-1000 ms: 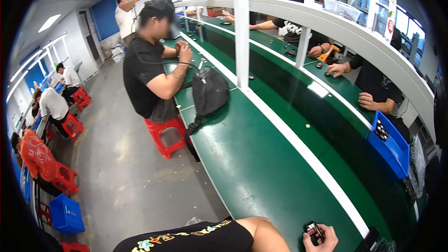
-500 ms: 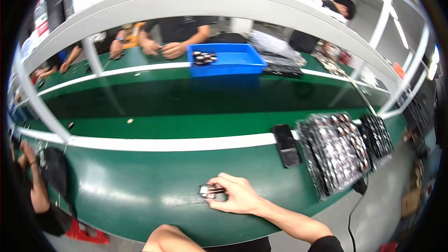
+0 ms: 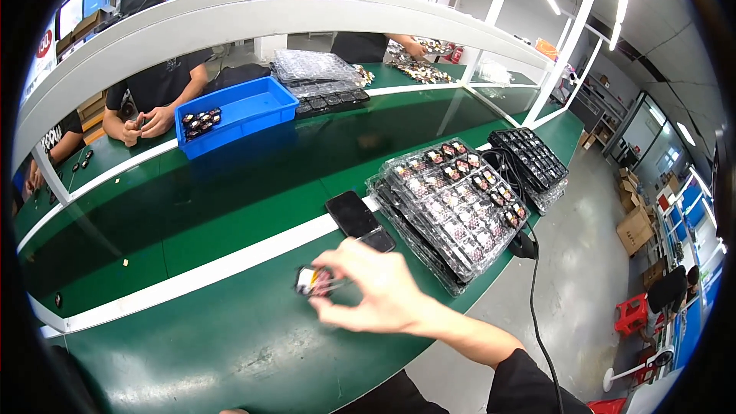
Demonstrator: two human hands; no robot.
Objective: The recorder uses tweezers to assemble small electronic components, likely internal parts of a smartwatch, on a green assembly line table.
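Observation:
Above the green workbench (image 3: 253, 345), my right hand (image 3: 376, 284) is closed, thumb and fingers pinching a small black electronic part (image 3: 313, 281) with a whitish face and reddish and yellow wires. Its exact kind is too small and blurred to tell. Just beyond the hand lies a black smartphone (image 3: 354, 217). To the right of it stands a stack of clear plastic trays (image 3: 460, 207), whose upper pockets hold several similar small parts. My left hand does not show; only a sliver of skin appears at the lower edge.
A black tray stack (image 3: 529, 157) with cables stands behind the clear trays. A black cord (image 3: 537, 299) hangs off the bench's right edge. Across the white rail (image 3: 207, 276), a blue bin (image 3: 257, 111) holds small parts. Co-workers sit and stand at the far side.
The view has swung to the right, so the trays now sit nearer the middle. My right hand has lifted the part off the bench toward the phone and trays.

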